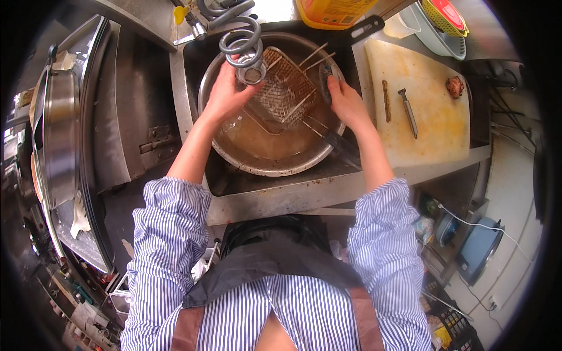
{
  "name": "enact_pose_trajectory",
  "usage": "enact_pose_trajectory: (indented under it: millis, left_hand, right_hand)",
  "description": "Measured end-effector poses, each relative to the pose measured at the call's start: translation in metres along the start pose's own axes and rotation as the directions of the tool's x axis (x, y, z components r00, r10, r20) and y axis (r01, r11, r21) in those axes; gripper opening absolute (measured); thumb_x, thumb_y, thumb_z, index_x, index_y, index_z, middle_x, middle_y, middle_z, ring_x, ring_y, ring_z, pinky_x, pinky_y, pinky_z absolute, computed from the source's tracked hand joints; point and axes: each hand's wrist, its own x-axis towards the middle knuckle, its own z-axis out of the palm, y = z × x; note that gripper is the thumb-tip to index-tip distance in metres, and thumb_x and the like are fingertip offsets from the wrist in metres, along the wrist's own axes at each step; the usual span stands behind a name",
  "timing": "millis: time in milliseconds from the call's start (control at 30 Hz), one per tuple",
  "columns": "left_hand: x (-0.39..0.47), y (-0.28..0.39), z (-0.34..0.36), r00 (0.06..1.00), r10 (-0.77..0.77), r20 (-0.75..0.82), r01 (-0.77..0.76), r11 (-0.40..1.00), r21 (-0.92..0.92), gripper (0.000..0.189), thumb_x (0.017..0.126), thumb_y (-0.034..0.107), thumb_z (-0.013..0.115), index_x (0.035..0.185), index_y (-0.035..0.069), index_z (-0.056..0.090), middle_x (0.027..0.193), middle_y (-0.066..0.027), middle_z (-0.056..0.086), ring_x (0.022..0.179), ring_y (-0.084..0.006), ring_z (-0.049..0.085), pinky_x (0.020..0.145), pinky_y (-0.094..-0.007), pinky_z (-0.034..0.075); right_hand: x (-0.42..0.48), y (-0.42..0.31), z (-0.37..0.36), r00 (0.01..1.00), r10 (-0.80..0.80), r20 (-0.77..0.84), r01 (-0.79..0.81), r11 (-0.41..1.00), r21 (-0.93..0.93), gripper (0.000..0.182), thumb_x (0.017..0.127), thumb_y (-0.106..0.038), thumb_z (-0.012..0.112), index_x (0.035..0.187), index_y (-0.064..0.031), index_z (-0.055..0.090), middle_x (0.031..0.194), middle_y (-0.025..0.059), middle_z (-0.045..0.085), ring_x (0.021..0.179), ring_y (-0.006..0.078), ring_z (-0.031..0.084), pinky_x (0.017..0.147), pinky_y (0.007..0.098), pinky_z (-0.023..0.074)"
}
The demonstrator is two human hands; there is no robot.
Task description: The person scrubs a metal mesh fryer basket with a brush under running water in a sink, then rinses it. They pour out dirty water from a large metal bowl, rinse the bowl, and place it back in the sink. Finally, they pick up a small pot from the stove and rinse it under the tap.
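Note:
My left hand (226,94) is wrapped around the spray head (252,73) of a coiled grey hose, thumb in front and fingers partly hidden behind it. In my right hand (349,101) is a grey metal scouring pad (325,83), pinched at the basket's right side. Between the hands, a wire-mesh fry basket (285,90) with brown residue lies tilted in a round metal basin (272,169). Cloudy brown water (263,142) covers the basin's bottom. One black handle (360,33) sticks out at the upper right, another (344,149) at the lower right.
The basin sits inside a metal sink (281,193). To the right, a stained cutting board (432,136) carries a peeler (409,114) and a brown lump (455,87). Behind stand a yellow jug (333,13) and stacked plastic baskets (443,26). A yellow-handled tap (181,15) is at the upper left.

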Motion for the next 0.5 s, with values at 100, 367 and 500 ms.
enact_pose_trajectory:
  millis: [100,367,500]
  left_hand:
    - [0.009,-0.013,0.014,1.000,0.016,-0.001,-0.015,1.000,0.027,0.069,0.071,0.025,0.070,0.130,0.005,0.039,0.134,-0.0167,0.037,0.125,-0.0276,0.036,0.102,-0.0349,0.031]
    - [0.014,-0.031,0.048,0.950,-0.142,-0.279,0.165,0.985,0.058,0.042,0.078,0.028,0.067,0.108,0.002,0.051,0.106,-0.0113,0.055,0.100,-0.0221,0.051,0.085,-0.0353,0.041]
    - [0.003,-0.024,0.061,0.904,-0.179,-0.390,0.053,0.949,-0.312,0.043,0.079,0.029,0.068,0.108,0.002,0.052,0.099,-0.0059,0.057,0.096,-0.0178,0.053,0.083,-0.0306,0.042]
  right_hand:
    - [-0.009,0.005,0.004,0.996,-0.072,-0.059,0.068,0.996,-0.059,0.066,0.086,-0.055,0.037,0.129,-0.0044,0.040,0.117,0.0233,0.053,0.115,0.0366,0.046,0.095,0.0383,0.0357]
    - [-0.030,-0.008,0.000,0.956,-0.270,-0.111,0.233,0.936,-0.264,0.061,0.087,-0.026,0.048,0.139,-0.0138,0.018,0.094,0.0236,0.060,0.081,0.0406,0.059,0.071,0.0446,0.0467]
    - [-0.016,-0.019,0.011,0.831,-0.544,-0.114,0.439,0.768,-0.467,0.062,0.084,-0.015,0.052,0.138,-0.0227,0.023,0.071,0.0180,0.058,0.066,0.0349,0.060,0.062,0.0438,0.0479]
